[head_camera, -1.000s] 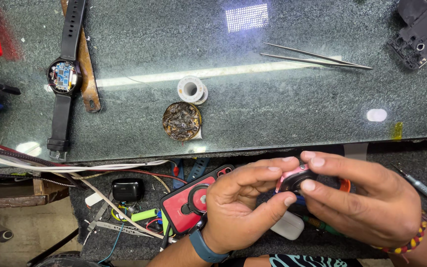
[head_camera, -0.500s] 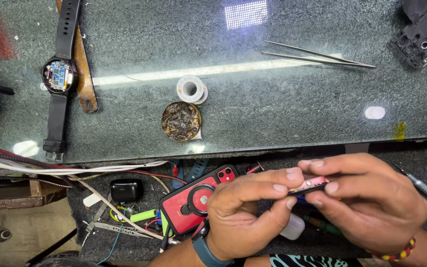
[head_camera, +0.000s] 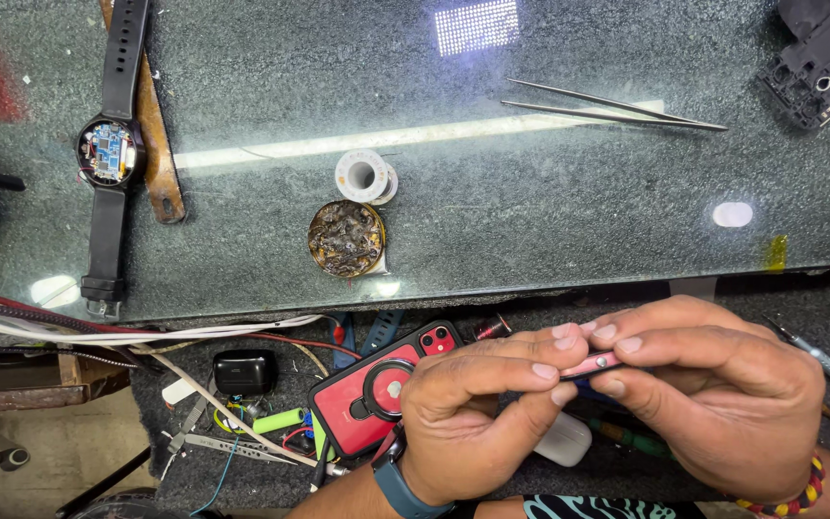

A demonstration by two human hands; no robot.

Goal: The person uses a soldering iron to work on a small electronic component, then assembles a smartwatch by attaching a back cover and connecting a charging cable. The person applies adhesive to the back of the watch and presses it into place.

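Hands have closed in together at the lower right of the frame: a second ago the small piece showed a dark, rounded face between them, and now it is turned edge-on, a thin pink part (head_camera: 592, 364) with a dark rim. That suggests the person has rotated it to work on or look along its side, not its face. The left hand (head_camera: 477, 413), with a blue band at the wrist, pinches the part's left end between thumb and forefinger, fingers curled shut. The right hand (head_camera: 722, 394), with a beaded bracelet at the wrist, grips the right end the same way, its fingers folded over the top. The part's long axis runs nearly level across the frame, tilted slightly up toward the right, where a small dark spot shows near its end.

Just left of the hands lies a red phone (head_camera: 377, 389) face down. Above, on the glass bench top (head_camera: 549, 221), sit tweezers (head_camera: 617, 106), a solder spool (head_camera: 365, 176), a round tin (head_camera: 347, 238) and an opened smartwatch (head_camera: 108, 154).
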